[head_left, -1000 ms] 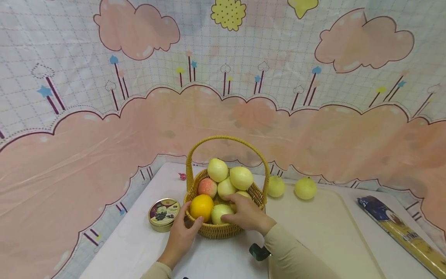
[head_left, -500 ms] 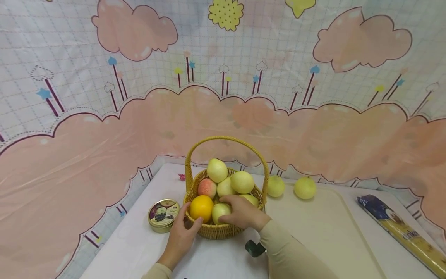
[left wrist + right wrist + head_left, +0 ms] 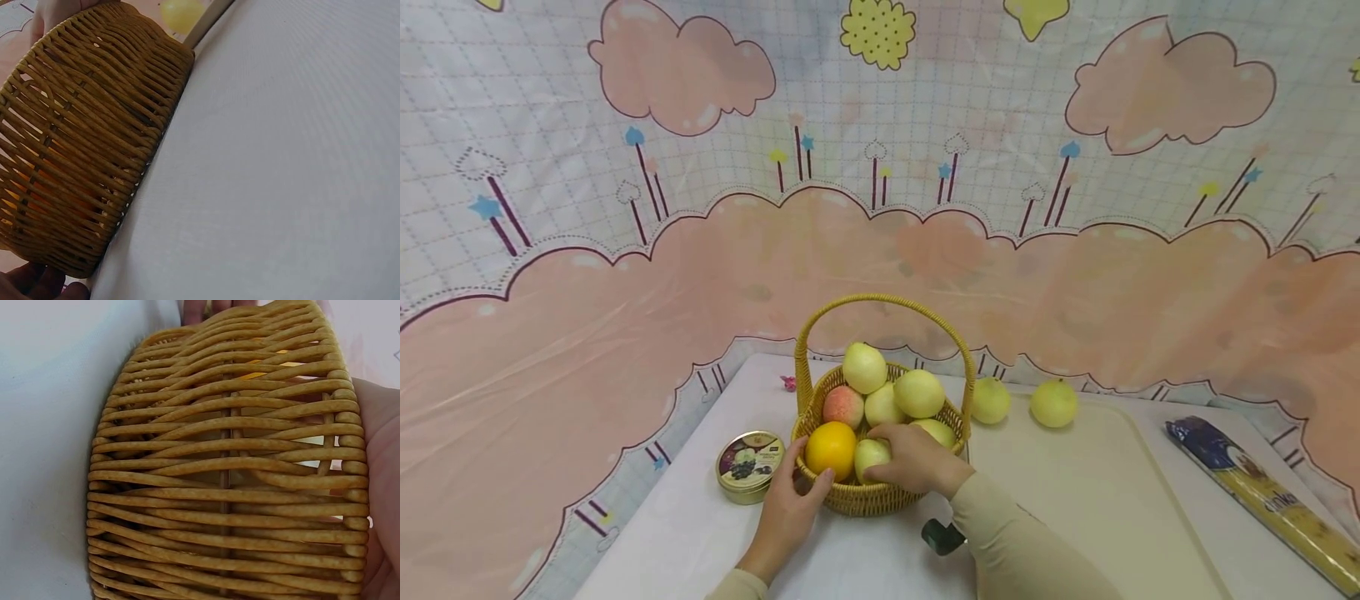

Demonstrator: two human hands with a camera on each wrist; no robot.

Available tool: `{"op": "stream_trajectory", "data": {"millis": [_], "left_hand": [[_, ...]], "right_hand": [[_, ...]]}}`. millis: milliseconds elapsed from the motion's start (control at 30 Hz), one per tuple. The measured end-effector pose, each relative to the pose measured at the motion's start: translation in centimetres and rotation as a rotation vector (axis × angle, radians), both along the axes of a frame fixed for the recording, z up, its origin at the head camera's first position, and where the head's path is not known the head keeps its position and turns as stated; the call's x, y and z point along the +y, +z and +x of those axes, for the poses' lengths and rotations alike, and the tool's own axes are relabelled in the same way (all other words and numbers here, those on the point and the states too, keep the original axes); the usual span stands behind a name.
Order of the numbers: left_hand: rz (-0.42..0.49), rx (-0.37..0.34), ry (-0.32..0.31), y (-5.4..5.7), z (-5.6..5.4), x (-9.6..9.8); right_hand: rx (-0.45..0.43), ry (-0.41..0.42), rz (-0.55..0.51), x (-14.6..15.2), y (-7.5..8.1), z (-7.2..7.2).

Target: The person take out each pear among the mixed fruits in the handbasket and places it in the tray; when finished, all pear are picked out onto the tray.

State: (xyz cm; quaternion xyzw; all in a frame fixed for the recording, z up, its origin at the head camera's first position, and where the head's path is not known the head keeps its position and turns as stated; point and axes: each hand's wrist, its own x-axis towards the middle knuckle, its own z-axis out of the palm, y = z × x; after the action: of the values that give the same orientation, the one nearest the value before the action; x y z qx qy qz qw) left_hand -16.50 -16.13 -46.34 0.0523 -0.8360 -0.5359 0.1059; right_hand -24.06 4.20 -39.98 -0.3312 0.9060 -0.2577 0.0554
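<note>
A woven wicker basket (image 3: 871,502) with a tall arched handle holds several pale green apples, a pinkish peach (image 3: 843,407) and an orange (image 3: 830,451). My left hand (image 3: 788,507) grips the basket's front left side, thumb at the rim close to the orange; its fingers (image 3: 47,282) show against the weave in the left wrist view. Reaching over the front right rim, my right hand (image 3: 919,460) holds a pale green apple (image 3: 870,459) between thumb and fingers, beside the orange. Part of that apple is hidden by the hand. The basket wall fills the right wrist view.
Left of the basket lies a round tin (image 3: 749,467), with a small pink wrapped piece (image 3: 787,383) behind. Two more apples, one here (image 3: 1054,403), sit by a cream tray (image 3: 1090,500). A long printed packet (image 3: 1262,500) lies far right. A dark green object (image 3: 942,537) is near the right sleeve.
My right hand has shifted slightly left with the apple, bringing it nearer the orange. The apple at the upper right sits a little lower, and one below it shows more. The left hand stays at the basket.
</note>
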Motion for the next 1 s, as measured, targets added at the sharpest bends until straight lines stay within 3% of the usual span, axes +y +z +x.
{"op": "stream_trajectory", "data": {"millis": [200,533,1000], "left_hand": [[0.016,0.012,-0.013,-0.22,-0.08,-0.06],[0.018,0.065,-0.044,0.61,-0.92,-0.21],[0.032,0.026,-0.038,-0.17,0.01,-0.25]], "right_hand": [[0.022,0.007,-0.013,0.01,-0.18,-0.09],[0.052,0.017,-0.040,0.23,0.62,-0.89],[-0.011,0.002,-0.088,0.46,-0.08,-0.01]]}}
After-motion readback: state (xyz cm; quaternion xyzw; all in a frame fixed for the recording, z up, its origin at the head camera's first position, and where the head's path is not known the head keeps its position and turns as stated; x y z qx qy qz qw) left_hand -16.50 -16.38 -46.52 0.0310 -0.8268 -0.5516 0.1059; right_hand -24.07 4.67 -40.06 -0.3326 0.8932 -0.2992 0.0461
